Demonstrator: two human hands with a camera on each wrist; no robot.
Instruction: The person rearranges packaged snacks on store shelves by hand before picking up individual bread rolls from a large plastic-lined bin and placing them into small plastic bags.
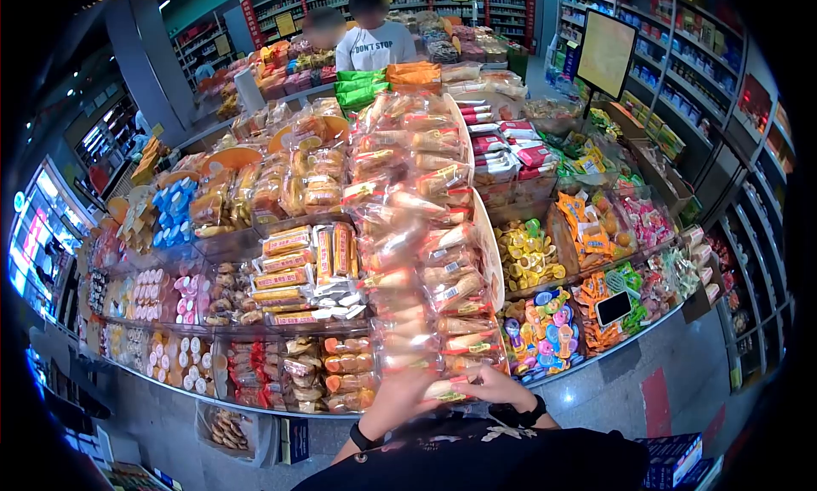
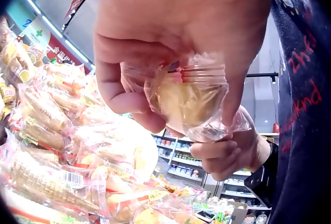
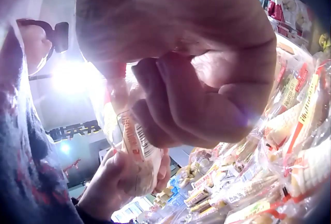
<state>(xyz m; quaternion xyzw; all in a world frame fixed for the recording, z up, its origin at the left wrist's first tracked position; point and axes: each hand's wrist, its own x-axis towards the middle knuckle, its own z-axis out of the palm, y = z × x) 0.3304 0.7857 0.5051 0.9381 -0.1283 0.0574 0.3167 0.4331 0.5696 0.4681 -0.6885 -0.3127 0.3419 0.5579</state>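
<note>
Both hands hold one clear-wrapped snack package (image 1: 444,392) at the table's front edge, close to the body. The left hand (image 1: 403,399) grips its left end; in the left wrist view the fingers of that hand (image 2: 176,42) curl round the crinkled clear wrapper (image 2: 189,97) with a yellowish-tan piece inside. The right hand (image 1: 500,387) pinches the other end, its fingers curled in the right wrist view (image 3: 181,79). A barcode and red print show on the wrapper (image 3: 135,141) there. Long rows of similar wrapped cone-shaped snacks (image 1: 459,287) lie just beyond the hands.
Bins of wrapped snacks surround the rows, with yellow packs (image 1: 285,265) at left and colourful candies (image 1: 540,333) at right. A phone (image 1: 614,308) lies on the right bins. A blank sign (image 1: 607,54) stands behind. Two people are across the display, one in a white shirt (image 1: 374,47).
</note>
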